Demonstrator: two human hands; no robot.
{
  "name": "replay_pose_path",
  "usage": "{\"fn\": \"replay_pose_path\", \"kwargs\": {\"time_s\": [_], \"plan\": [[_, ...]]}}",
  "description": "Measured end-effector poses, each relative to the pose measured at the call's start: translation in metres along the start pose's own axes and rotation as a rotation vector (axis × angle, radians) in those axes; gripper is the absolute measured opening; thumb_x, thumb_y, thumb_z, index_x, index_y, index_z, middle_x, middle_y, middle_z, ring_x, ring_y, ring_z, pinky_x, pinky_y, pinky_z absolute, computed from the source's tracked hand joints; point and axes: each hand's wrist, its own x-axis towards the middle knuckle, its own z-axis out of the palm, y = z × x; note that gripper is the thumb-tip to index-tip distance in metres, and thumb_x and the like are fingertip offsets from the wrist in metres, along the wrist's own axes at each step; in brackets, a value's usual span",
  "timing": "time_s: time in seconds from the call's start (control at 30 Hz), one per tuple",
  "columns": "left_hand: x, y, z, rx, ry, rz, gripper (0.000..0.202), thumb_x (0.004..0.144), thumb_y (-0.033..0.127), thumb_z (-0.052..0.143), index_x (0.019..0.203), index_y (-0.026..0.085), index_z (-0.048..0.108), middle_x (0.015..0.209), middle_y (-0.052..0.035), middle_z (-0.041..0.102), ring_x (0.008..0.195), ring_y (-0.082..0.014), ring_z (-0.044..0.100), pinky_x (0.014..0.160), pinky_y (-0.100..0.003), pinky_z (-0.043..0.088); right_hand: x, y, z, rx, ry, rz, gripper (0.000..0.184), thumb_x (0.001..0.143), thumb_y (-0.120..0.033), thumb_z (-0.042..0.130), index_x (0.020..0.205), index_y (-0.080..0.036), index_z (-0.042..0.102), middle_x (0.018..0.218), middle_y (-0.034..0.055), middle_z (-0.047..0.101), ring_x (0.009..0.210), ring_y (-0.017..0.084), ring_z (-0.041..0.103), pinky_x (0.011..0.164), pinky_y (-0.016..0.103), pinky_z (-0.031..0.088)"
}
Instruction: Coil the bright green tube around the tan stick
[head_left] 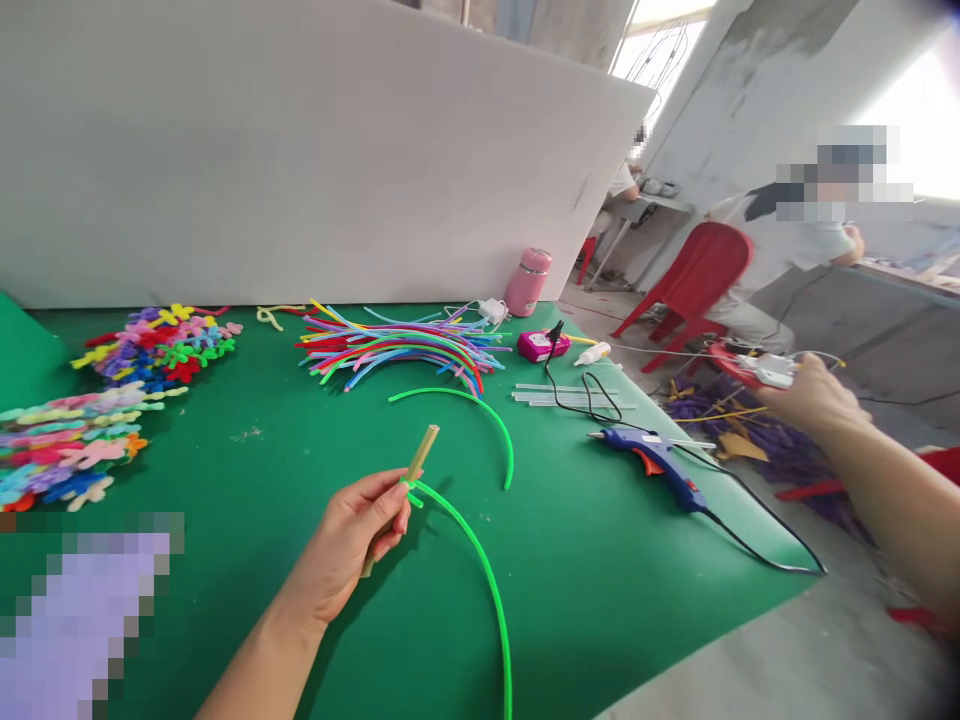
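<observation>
My left hand (pixel 367 525) is closed round a pale wooden stick (pixel 423 452), which slants up out of the fist. A bright green pipe cleaner (pixel 480 555) is looped round the stick at my fingertips, its long tail curving down to the lower edge. Another green pipe cleaner (pixel 495 420) lies bent on the table just beyond. Far to the right, past the table edge, my right hand (pixel 814 395) grips a white power block (pixel 776 370) with cords, over a red stool (pixel 724 360). Its fingers are partly hidden.
On the green table (pixel 262 560) lie a pipe cleaner bundle (pixel 405 345), fuzzy flower shapes (pixel 161 345), a blue glue gun (pixel 652 460) with trailing cord, clear glue sticks (pixel 562 396) and a pink flask (pixel 529 282). A white panel (pixel 300 150) stands behind. A person (pixel 780 240) sits at right.
</observation>
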Motion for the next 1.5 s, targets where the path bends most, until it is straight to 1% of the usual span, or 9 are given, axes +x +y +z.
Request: {"fn": "replay_pose_path", "kwargs": {"time_s": [0.1,0.17,0.23,0.33,0.43,0.67,0.9,1.13,1.5], "plan": [[-0.001,0.000,0.002,0.015,0.004,0.010,0.032,0.064,0.034,0.068,0.089,0.014,0.065,0.049,0.0034,0.051,0.044,-0.0047,0.039,0.038,-0.015,0.025,-0.006,-0.046,0.039,-0.043,0.111,0.033,0.026,0.068,-0.022,0.053,0.093,-0.023,0.047,0.093,0.0132,0.054,0.105,0.038,0.043,0.084,0.056,0.028],[-0.002,0.000,0.004,0.030,0.010,0.012,0.033,0.063,0.035,0.068,0.088,0.013,0.065,0.049,0.0031,0.051,0.044,-0.0052,0.039,0.038,-0.016,0.025,-0.023,-0.092,0.071,0.024,0.037,-0.021,0.030,0.075,-0.027,0.047,0.104,-0.022,0.047,0.095,0.0098,0.057,0.087,0.029,0.056,0.073,0.046,0.042],[-0.003,0.001,0.005,0.040,0.010,0.023,0.032,0.064,0.035,0.068,0.087,0.012,0.064,0.050,0.0030,0.050,0.045,-0.0056,0.039,0.038,-0.016,0.025,-0.050,-0.141,0.101,0.133,-0.176,-0.115,0.021,0.077,-0.031,0.048,0.094,-0.022,0.056,0.079,0.0045,0.062,0.066,0.020,0.060,0.062,0.033,0.047],[-0.004,0.002,0.004,0.047,-0.007,0.065,0.032,0.068,0.033,0.065,0.091,0.012,0.064,0.049,0.0035,0.049,0.045,-0.0054,0.037,0.038,-0.016,0.024,-0.090,-0.202,0.136,0.331,-0.696,-0.254,0.021,0.083,-0.029,0.043,0.090,-0.020,0.061,0.085,0.0047,0.065,0.075,0.018,0.060,0.063,0.027,0.045],[-0.004,0.003,0.002,0.066,-0.033,0.106,0.033,0.071,0.033,0.062,0.096,0.012,0.064,0.049,0.0039,0.047,0.043,-0.0049,0.034,0.037,-0.016,0.022,-0.115,-0.233,0.158,0.399,-0.844,-0.368,0.020,0.083,-0.029,0.045,0.089,-0.019,0.062,0.082,0.0043,0.064,0.071,0.016,0.056,0.059,0.024,0.042],[-0.006,0.003,0.005,0.197,0.053,0.154,0.037,0.072,0.035,0.059,0.101,0.012,0.063,0.050,0.0047,0.044,0.042,-0.0054,0.032,0.037,-0.018,0.022,-0.128,-0.235,0.186,0.659,-0.874,-0.184,0.034,0.087,-0.031,0.037,0.061,-0.015,0.052,0.054,-0.0021,0.048,0.049,0.009,0.040,0.047,0.021,0.031],[-0.007,0.000,0.016,0.498,0.122,0.296,0.029,0.075,0.029,0.056,0.099,0.016,0.065,0.068,-0.0019,0.061,0.059,-0.0125,0.047,0.055,-0.023,0.039,-0.136,-0.225,0.191,0.864,-0.927,0.078,0.027,0.085,-0.039,0.042,0.092,-0.015,0.052,0.048,-0.0050,0.049,0.043,0.009,0.041,0.044,0.020,0.031],[-0.004,-0.004,0.012,0.568,0.148,0.274,0.028,0.075,0.028,0.056,0.099,0.017,0.065,0.076,-0.0032,0.066,0.066,-0.0159,0.053,0.059,-0.023,0.041,-0.133,-0.220,0.193,0.995,-0.943,0.247,0.034,0.079,-0.049,0.047,0.073,-0.016,0.049,0.048,-0.0044,0.049,0.041,0.007,0.040,0.043,0.019,0.032],[-0.006,-0.003,0.013,0.469,0.146,0.259,0.024,0.073,0.027,0.058,0.094,0.018,0.067,0.065,-0.0003,0.059,0.064,-0.0144,0.052,0.057,-0.022,0.039,-0.139,-0.226,0.195,1.216,-0.918,0.321,0.031,0.070,-0.041,0.063,0.086,-0.018,0.051,0.066,-0.0018,0.051,0.060,0.010,0.048,0.049,0.019,0.036]]}}
